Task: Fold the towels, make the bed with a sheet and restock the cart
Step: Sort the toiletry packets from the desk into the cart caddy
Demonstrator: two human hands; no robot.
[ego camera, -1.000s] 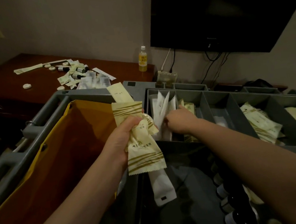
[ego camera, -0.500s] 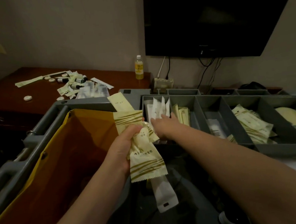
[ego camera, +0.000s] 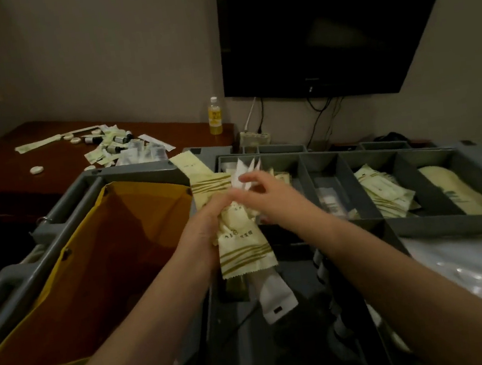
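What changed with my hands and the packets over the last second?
The right hand came out of the tray's end compartment, where it was among the white sachets, and swung back to the bundle of cream packets; blur hides whether it has a grip on one. The left hand still holds that bundle, unchanged. The striped packets further along the tray stayed put.

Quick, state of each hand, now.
Left hand: grips a bundle of yellow sachets.
Right hand: blurred beside the bundle; cannot be told.
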